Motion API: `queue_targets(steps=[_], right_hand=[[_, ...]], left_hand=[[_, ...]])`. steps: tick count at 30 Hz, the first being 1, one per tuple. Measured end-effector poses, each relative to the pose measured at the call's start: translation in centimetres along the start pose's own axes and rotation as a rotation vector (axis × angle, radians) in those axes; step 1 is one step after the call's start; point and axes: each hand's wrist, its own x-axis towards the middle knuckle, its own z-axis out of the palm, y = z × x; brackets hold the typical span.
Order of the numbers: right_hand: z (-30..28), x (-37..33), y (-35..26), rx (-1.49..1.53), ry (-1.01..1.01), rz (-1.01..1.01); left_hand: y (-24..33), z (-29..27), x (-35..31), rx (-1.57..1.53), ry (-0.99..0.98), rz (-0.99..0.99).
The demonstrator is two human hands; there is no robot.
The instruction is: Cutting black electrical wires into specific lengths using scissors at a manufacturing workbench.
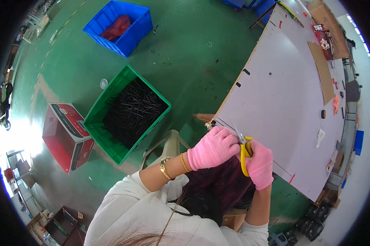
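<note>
My right hand [261, 165], in a pink glove, is closed on a pair of scissors [246, 158] with yellow handles. Their slim metal blades point up and away over the near edge of the white table. Close beside it, my left hand [214, 149], in a matching glove, has its fingers curled together next to the scissors' pivot. What the left fingers hold, if anything, is hidden. Just beyond that hand, a thin dark strip [224, 123] lies at the table's edge.
The white table [283, 106] stretches ahead and right, with a cardboard strip [322, 71] and black tape roll [323, 114]. Left on the green floor stand a green crate [157, 128] of thin black pieces, a red-and-grey box [72, 135] and a blue crate [131, 43]. A stool [172, 143] is beside me.
</note>
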Motion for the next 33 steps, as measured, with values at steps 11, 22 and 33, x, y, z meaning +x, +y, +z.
queue_targets(steps=[11, 22, 33], right_hand=[[-0.5, -0.4, 0.4, 0.042, -0.023, 0.013], [-2.3, -2.4, 6.2, 0.302, 0.001, 0.166], [-2.6, -1.2, 5.2, -0.089, 0.019, 0.13]], left_hand=[[-0.2, -0.7, 0.5, -0.11, -0.027, -0.011], [-0.4, -1.1, 1.0, -0.206, -0.04, -0.058], [-0.4, -0.9, 1.4, -0.2, -0.032, -0.041]])
